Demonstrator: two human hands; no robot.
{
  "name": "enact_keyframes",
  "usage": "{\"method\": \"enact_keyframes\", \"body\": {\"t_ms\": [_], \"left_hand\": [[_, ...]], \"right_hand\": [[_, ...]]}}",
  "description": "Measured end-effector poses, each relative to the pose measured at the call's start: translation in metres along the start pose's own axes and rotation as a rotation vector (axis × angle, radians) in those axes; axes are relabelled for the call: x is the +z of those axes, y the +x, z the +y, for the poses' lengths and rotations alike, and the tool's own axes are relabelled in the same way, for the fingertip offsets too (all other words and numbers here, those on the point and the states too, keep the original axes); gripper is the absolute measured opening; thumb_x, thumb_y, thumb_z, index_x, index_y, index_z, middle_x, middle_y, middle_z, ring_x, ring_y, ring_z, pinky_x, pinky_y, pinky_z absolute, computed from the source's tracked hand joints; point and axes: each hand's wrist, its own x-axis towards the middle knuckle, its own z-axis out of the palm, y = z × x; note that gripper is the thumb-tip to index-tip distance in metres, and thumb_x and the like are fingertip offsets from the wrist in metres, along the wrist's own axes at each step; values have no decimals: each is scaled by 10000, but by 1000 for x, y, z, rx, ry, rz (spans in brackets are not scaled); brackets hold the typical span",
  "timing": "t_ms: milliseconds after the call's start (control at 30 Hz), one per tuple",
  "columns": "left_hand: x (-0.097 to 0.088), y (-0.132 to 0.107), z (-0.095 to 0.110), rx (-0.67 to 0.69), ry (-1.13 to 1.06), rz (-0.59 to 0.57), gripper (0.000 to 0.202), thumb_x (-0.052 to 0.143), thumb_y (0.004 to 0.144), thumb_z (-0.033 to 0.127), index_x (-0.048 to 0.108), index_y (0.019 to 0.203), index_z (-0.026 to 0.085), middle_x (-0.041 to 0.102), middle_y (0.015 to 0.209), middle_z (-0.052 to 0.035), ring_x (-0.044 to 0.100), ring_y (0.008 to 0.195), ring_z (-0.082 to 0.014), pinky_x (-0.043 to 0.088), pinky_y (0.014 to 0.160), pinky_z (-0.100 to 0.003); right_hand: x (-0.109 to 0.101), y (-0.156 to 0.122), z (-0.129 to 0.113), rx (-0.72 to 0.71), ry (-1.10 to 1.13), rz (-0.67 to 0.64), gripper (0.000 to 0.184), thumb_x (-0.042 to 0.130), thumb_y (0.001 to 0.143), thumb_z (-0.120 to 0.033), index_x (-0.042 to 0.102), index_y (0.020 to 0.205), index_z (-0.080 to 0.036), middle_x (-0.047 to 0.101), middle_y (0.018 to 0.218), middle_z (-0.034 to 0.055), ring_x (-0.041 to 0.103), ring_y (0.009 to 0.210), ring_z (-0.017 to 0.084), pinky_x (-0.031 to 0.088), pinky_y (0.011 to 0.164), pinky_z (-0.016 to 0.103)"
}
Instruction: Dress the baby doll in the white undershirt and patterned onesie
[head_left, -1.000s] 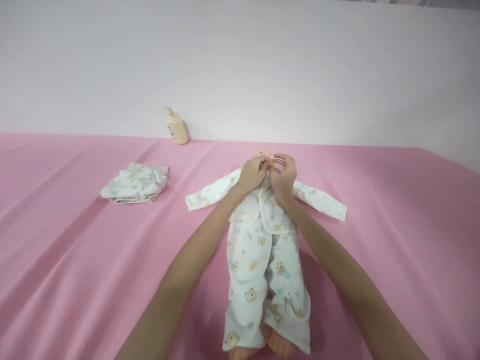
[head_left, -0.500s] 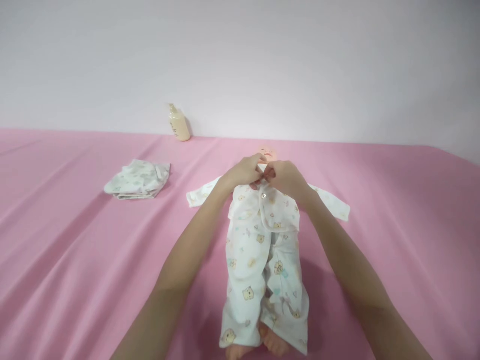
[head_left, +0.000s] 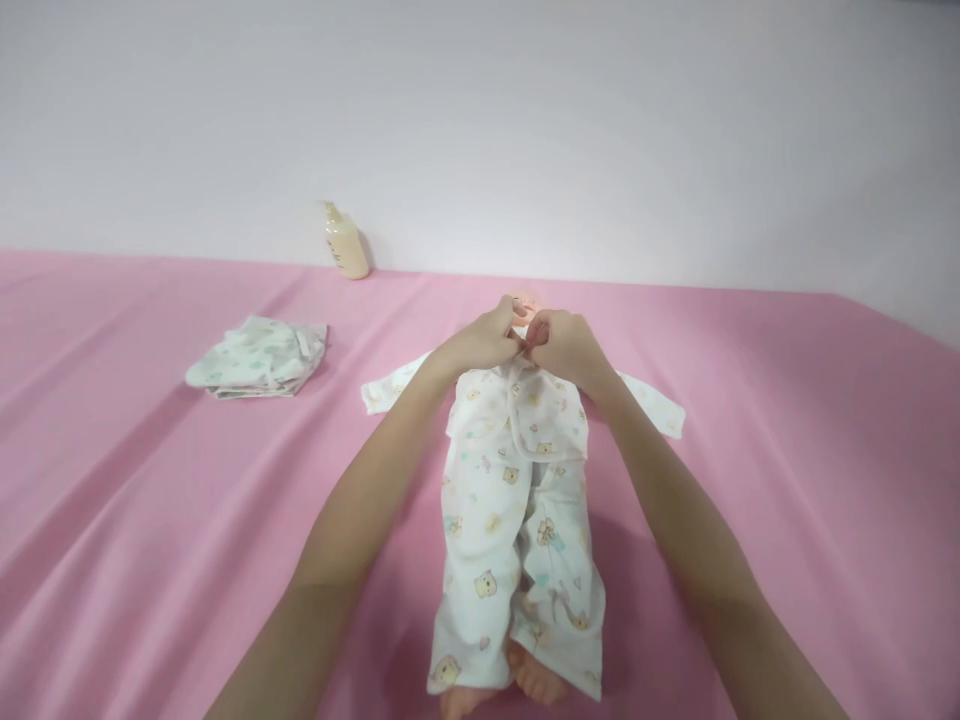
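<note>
A baby doll (head_left: 525,312) lies on its back, feet toward me, its face mostly behind my hands. It wears a white printed jacket (head_left: 551,415) and matching trousers (head_left: 484,530). My left hand (head_left: 491,335) pinches the jacket's front edge near the collar. Close against it, my right hand (head_left: 562,345) is closed on the other side of the same opening, fingers curled. The fingertips of both hands meet just below the doll's chin, and whatever fastener is between them is hidden. Both sleeves stretch out sideways from beneath my arms.
A pink sheet (head_left: 787,450) with soft folds covers the surface. On the left lies a folded white cloth with a pale green print (head_left: 259,355). Farther back, a cream pump bottle (head_left: 346,248) stands near the white wall (head_left: 480,130).
The whole view has shifted slightly, so everything appears a little farther left. My hands stay together at the jacket's collar, with the right fingers a bit more curled.
</note>
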Motion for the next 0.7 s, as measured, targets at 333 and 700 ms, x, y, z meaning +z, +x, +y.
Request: {"method": "enact_keyframes", "body": {"t_ms": [333, 700], "left_hand": [[5, 6, -4, 115, -74, 8, 331, 450, 791, 134, 416, 1110, 212, 632, 931, -55, 607, 680, -135, 484, 609, -268], [-20, -8, -5, -80, 114, -387, 745, 608, 688, 239, 279, 1357, 256, 677, 1000, -55, 669, 863, -207, 530, 678, -287]], "right_hand": [[-30, -16, -6, 9, 124, -142, 76, 602, 742, -189, 639, 804, -165, 679, 700, 32, 596, 584, 129, 439, 520, 228], [-8, -20, -9, -60, -77, -495, 111, 580, 733, -170, 668, 665, -166, 662, 682, 35, 577, 530, 117, 425, 447, 210]]}}
